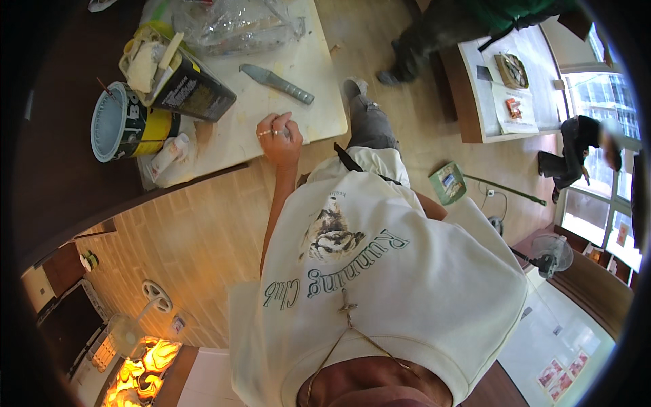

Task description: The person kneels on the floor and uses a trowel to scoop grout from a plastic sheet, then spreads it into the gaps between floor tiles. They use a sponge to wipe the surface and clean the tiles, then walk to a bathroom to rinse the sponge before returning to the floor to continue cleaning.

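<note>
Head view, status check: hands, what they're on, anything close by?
Left hand resting on white board edge, fingers curled, nothing clearly gripped. Right hand out of sight. Putty knife lies apart on board. Tub and dark box to its left.

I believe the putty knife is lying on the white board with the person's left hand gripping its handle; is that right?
Not quite. In the head view the putty knife does lie on the white board, but no hand grips it: the left hand rests at the board's near edge, apart from the knife.
</note>
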`<control>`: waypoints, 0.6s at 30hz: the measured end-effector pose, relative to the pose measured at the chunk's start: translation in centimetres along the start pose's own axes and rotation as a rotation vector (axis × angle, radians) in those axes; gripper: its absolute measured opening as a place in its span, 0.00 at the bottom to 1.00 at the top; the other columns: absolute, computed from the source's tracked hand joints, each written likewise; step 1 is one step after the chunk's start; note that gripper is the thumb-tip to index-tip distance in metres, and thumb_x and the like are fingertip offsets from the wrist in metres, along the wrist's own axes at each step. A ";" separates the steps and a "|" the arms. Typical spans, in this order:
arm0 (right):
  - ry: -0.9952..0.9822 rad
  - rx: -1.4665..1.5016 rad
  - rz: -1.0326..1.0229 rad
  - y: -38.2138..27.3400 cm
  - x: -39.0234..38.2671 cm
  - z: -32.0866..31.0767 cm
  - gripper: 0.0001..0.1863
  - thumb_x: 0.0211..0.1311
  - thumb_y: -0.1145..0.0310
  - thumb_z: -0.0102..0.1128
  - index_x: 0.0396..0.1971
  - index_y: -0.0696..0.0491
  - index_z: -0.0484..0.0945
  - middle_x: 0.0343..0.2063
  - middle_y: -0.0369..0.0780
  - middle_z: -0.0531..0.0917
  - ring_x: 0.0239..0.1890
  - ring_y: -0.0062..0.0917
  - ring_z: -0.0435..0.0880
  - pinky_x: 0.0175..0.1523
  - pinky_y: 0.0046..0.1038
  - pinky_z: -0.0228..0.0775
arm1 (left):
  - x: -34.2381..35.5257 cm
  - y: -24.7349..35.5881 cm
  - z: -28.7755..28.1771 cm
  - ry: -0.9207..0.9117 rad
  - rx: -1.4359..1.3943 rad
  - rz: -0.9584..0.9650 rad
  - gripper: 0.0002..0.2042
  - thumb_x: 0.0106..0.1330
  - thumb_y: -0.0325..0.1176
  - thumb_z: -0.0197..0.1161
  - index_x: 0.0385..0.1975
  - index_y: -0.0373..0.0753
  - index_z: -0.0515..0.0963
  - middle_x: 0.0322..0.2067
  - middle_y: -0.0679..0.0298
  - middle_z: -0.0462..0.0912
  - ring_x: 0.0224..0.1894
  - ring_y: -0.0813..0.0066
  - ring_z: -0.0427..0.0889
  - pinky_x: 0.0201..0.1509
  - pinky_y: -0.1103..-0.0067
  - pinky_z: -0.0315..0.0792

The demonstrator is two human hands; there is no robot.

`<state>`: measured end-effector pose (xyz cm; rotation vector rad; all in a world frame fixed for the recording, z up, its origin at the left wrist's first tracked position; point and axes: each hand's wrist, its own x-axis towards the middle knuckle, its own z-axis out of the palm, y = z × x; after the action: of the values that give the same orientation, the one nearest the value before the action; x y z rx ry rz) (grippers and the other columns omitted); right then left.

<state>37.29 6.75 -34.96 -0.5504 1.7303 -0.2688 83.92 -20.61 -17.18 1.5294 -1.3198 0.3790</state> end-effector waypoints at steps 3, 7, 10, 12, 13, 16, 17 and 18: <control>-0.007 -0.014 -0.009 1.7 0.0 0.7 0.13 0.60 0.66 0.59 0.42 0.55 0.84 0.30 0.41 0.87 0.31 0.26 0.86 0.36 0.32 0.79 | -0.3 -0.1 -0.4 -0.014 0.047 0.026 0.12 0.54 0.20 0.64 0.35 0.46 0.82 0.37 0.62 0.78 0.39 0.59 0.78 0.44 0.65 0.73; -0.035 -0.017 -0.032 1.9 0.5 2.4 0.13 0.60 0.67 0.59 0.41 0.54 0.85 0.29 0.41 0.87 0.30 0.25 0.86 0.36 0.32 0.79 | 0.1 0.4 -0.3 -0.063 0.050 0.020 0.10 0.57 0.22 0.63 0.35 0.47 0.81 0.37 0.63 0.78 0.41 0.60 0.79 0.44 0.65 0.73; -0.078 -0.050 -0.062 0.7 1.6 3.6 0.12 0.60 0.67 0.58 0.40 0.54 0.85 0.29 0.40 0.87 0.29 0.25 0.86 0.35 0.32 0.80 | 0.3 0.3 -0.5 -0.079 0.076 0.025 0.10 0.58 0.23 0.63 0.36 0.48 0.82 0.37 0.63 0.78 0.41 0.60 0.79 0.45 0.65 0.72; -0.102 -0.103 -0.102 -0.8 2.8 4.0 0.12 0.60 0.67 0.58 0.39 0.54 0.85 0.28 0.40 0.87 0.29 0.25 0.86 0.35 0.31 0.80 | 0.6 0.2 -0.8 -0.088 0.089 0.037 0.10 0.58 0.23 0.63 0.36 0.48 0.82 0.37 0.64 0.78 0.42 0.61 0.79 0.45 0.65 0.72; -0.123 -0.140 -0.119 -2.1 3.7 4.3 0.11 0.60 0.68 0.58 0.39 0.54 0.85 0.28 0.40 0.87 0.29 0.24 0.86 0.34 0.31 0.80 | 0.6 -0.3 -1.3 -0.096 0.112 0.032 0.10 0.58 0.23 0.63 0.36 0.48 0.82 0.37 0.64 0.78 0.42 0.61 0.79 0.45 0.64 0.72; -0.161 -0.299 -0.188 -4.3 6.6 3.1 0.11 0.60 0.68 0.58 0.38 0.54 0.86 0.28 0.40 0.87 0.28 0.24 0.86 0.34 0.31 0.80 | 0.8 0.0 -1.2 -0.134 0.124 0.043 0.10 0.58 0.24 0.63 0.36 0.48 0.82 0.38 0.65 0.78 0.42 0.61 0.79 0.45 0.64 0.72; -0.253 -0.570 -0.340 -6.3 8.6 1.6 0.11 0.60 0.68 0.58 0.38 0.54 0.86 0.27 0.40 0.87 0.28 0.24 0.86 0.34 0.31 0.80 | 0.7 -0.3 -1.5 -0.137 0.134 0.015 0.10 0.58 0.24 0.63 0.36 0.48 0.82 0.38 0.65 0.78 0.42 0.61 0.79 0.45 0.64 0.72; -0.292 -0.881 -0.551 -6.9 9.9 -1.0 0.11 0.60 0.68 0.58 0.37 0.54 0.86 0.27 0.39 0.87 0.28 0.24 0.86 0.33 0.31 0.80 | 0.3 0.5 -0.7 -0.153 0.103 -0.001 0.09 0.58 0.24 0.63 0.36 0.48 0.82 0.38 0.65 0.78 0.42 0.62 0.79 0.45 0.64 0.72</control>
<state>36.36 -4.21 -39.97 -1.6283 1.3193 0.2129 83.81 -20.11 -16.43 1.6720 -1.4364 0.3389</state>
